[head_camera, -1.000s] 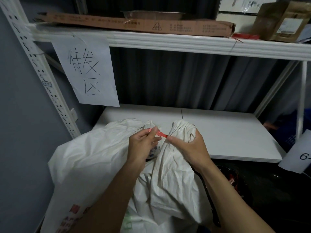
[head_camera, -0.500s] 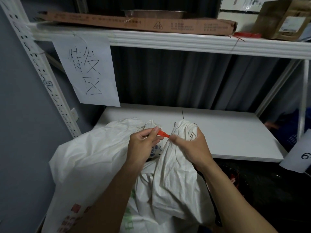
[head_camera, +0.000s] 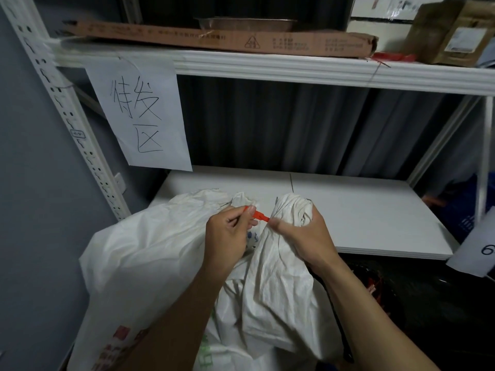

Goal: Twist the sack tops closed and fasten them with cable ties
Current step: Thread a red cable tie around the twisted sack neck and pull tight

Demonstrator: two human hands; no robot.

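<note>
Through the head camera I see a white woven sack (head_camera: pixel 281 290) in the lower middle of the frame. Its cloth is creased in long folds that run up to a gathered top (head_camera: pixel 292 207), bunched into tight pleats just in front of the white shelf board (head_camera: pixel 375 218). The right hand (head_camera: pixel 305 236) is wrapped around that gathered top from the right, fingers curled behind it and the thumb lying across the front. A thin red cable tie (head_camera: pixel 260 216) sticks out leftward from the twisted cloth, right at the thumb's tip. I cannot tell whether it runs all the way around, since the hand covers that part. The left hand (head_camera: pixel 227 234) pinches the tie's free end between thumb and forefinger, its other fingers curled in. A second white sack (head_camera: pixel 139 263), bulkier and with red print near the bottom edge of the frame, leans against the first on its left. In the upper left a paper sign (head_camera: pixel 142 116) with handwritten characters hangs from the upper shelf (head_camera: pixel 294 66), on which a long flat cardboard box (head_camera: pixel 267 41) lies.
</note>
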